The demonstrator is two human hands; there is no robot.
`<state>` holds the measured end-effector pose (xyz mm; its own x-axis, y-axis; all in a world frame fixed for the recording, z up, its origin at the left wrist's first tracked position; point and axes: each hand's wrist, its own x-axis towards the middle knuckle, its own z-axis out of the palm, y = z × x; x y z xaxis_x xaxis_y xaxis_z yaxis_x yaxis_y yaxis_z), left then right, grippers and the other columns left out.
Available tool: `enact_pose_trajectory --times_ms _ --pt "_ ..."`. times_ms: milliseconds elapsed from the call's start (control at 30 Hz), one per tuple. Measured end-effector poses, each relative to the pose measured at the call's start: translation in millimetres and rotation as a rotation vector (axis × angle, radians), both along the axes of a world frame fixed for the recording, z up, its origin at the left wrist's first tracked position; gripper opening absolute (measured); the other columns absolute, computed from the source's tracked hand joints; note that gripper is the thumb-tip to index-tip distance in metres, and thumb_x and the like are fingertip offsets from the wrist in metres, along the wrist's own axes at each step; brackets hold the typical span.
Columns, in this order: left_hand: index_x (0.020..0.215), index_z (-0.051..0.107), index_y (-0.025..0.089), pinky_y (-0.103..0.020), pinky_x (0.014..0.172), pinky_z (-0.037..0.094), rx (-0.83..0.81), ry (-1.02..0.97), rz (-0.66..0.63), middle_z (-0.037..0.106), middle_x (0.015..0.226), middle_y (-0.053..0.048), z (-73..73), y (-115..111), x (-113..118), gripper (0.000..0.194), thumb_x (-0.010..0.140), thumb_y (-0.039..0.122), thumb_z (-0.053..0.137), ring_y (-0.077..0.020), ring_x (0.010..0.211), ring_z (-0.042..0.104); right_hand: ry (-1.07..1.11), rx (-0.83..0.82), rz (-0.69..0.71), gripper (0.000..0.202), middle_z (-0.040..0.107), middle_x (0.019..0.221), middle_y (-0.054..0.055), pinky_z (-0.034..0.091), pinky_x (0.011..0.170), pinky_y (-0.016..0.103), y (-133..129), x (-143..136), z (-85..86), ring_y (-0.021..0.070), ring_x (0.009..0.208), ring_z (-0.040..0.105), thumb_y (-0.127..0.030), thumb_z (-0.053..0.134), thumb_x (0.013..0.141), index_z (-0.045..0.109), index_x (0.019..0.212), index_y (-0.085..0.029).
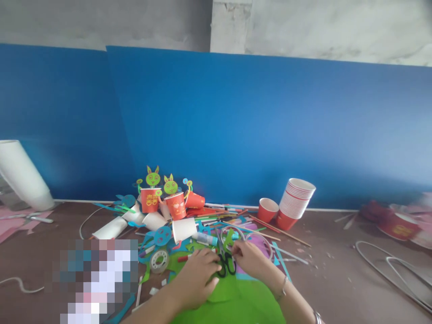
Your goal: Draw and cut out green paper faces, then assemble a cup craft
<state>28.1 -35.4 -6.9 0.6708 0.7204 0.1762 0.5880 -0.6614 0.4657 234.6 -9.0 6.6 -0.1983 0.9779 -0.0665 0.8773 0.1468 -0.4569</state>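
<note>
My left hand point(197, 276) lies over green paper point(246, 299) with its fingers stretched out and apart, beside black-handled scissors point(222, 265). My right hand point(251, 261) is closed, its fingertips drawn together just right of the scissors' handles. What they hold, if anything, is too small to make out. A small green paper cutout point(229, 239) lies beyond the fingertips, near a clear ring-shaped item point(266, 245). Left of my left hand rests a roll of clear tape point(159, 261). A glue stick point(205, 238) with a blue cap lies ahead of that hand.
Two red paper cups with green rabbit heads point(150, 199) point(176, 204) stand at the back. White cups point(184, 229), blue cutouts point(163, 235) and coloured sticks point(232, 213) crowd the middle. At right stand a red cup point(268, 210) and a leaning cup stack point(296, 198). Blurred squares cover the lower left.
</note>
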Motion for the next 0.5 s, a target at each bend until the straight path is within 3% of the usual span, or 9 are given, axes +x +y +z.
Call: enact_pose_trajectory --times_ms 367,500 --pt "0.105 0.061 0.025 -0.042 0.098 0.035 -0.002 -0.018 -0.014 0.061 0.115 -0.003 -11.4 3 -2 0.027 0.08 0.018 0.056 -0.024 0.113 0.047 -0.086 0.036 -0.062 0.023 0.068 0.072 0.005 0.035 0.06 0.025 -3 -8 -0.5 0.0183 0.072 0.061 -0.006 0.048 0.07 0.067 0.075 -0.018" --pt "0.103 0.061 0.025 -0.042 0.096 0.037 0.015 -0.028 -0.016 0.061 0.113 -0.004 -13.2 3 -1 0.026 0.079 0.016 0.057 -0.024 0.11 0.049 -0.131 0.086 -0.115 0.018 0.068 0.089 0.009 0.035 0.061 0.026 -8 -11 6.7 0.0226 0.082 0.062 -0.012 0.055 0.07 0.066 0.083 -0.019"
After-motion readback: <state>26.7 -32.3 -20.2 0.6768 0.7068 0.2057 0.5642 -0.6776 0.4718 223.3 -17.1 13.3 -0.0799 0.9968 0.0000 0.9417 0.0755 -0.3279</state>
